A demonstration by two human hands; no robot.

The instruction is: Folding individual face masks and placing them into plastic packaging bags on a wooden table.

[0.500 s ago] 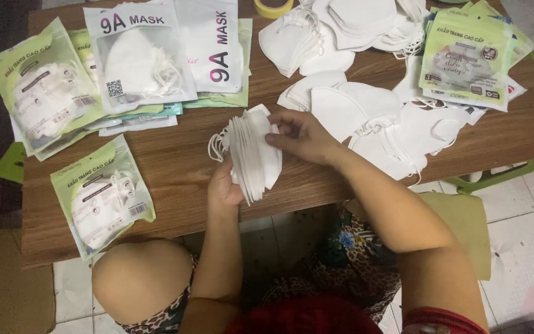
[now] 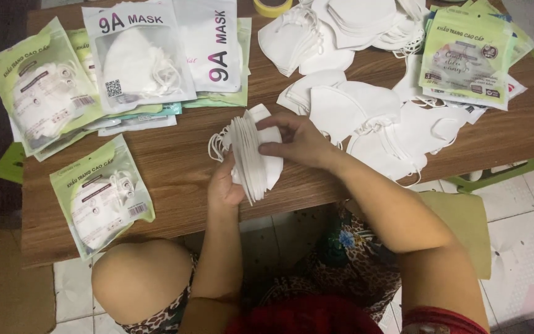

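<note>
Little has changed since half a second ago: the left hand [image 2: 225,185] still grips the stack of white masks [image 2: 256,154] from below, at the table's [image 2: 174,167] near edge. The right hand [image 2: 301,142], at three o'clock of the stack, keeps its fingertips pressed on the front mask. A green packet [image 2: 101,196] lies at nine o'clock.

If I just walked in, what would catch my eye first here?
Most likely the stack of white masks at the middle of the wooden table, gripped between the left hand and the right hand. Next, the loose white masks heaped to the right, and the green mask packets lying on the left.
</note>
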